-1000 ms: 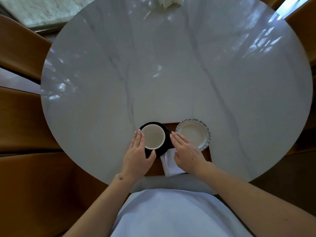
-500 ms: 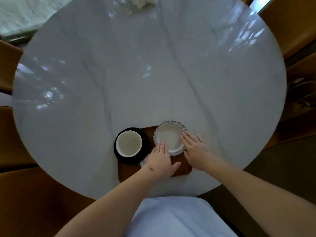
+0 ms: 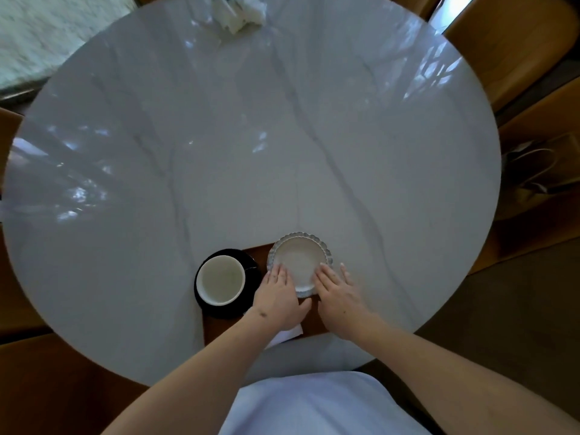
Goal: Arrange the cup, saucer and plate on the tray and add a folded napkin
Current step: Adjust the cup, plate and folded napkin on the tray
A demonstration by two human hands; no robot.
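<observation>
A round, pale marble table (image 3: 251, 152) with grey veins fills the view, ringed by brown seats (image 3: 502, 42). At its near edge a dark wooden tray (image 3: 216, 328) is set, much of it covered.

A fluted white plate (image 3: 298, 257) is seen on the tray's far right part, its far rim reaching past the tray's edge. The left hand (image 3: 277, 298) is laid flat at the plate's near left rim, fingers extended and together, thumb spread toward the right. The right hand (image 3: 337, 293) is laid flat at the near right rim, fingers extended, some resting on the plate and some just beside it. Both hands are open and pressed against the rim; nothing is clasped. Both forearms are stretched forward from the bottom of the view.

Left of the plate, an empty white cup (image 3: 222, 279) stands upright on a black saucer (image 3: 251, 265), which overhangs the tray's left edge. A white napkin (image 3: 287, 334) is partly hidden under the left wrist, only a corner showing at the tray's near side.

At the table's far edge a crumpled white object (image 3: 240, 14) lies, too blurred to tell. A bag (image 3: 539, 177) is seen on the floor at right.
</observation>
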